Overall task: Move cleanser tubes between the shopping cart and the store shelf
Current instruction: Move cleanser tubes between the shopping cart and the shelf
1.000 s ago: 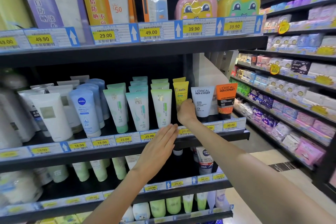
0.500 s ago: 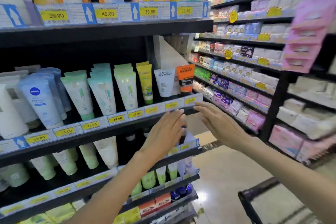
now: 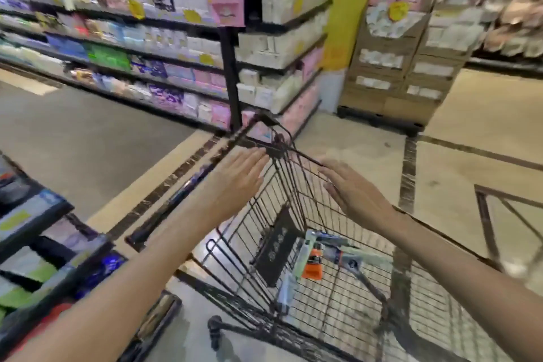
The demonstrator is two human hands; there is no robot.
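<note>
A black wire shopping cart (image 3: 293, 191) stands on the floor in front of me. Several cleanser tubes (image 3: 313, 258) lie at its bottom, one with an orange end, others pale green and blue-grey. My left hand (image 3: 239, 173) hovers flat over the cart's left rim, fingers apart, holding nothing. My right hand (image 3: 352, 188) is stretched out over the basket, also empty with fingers apart. The store shelf (image 3: 35, 214) with tubes is only a blurred corner at the left edge.
Across the aisle runs a long black shelf (image 3: 229, 73) of pink, white and purple packs. Stacked cardboard boxes (image 3: 405, 67) stand at the back right by a yellow pillar (image 3: 340, 9). Another black frame (image 3: 493, 223) shows at the right. Tiled floor lies between.
My view has swung right and down from the cleanser shelf to the cart. My right hand left the yellow tube on the shelf; both empty hands now hover over the cart.
</note>
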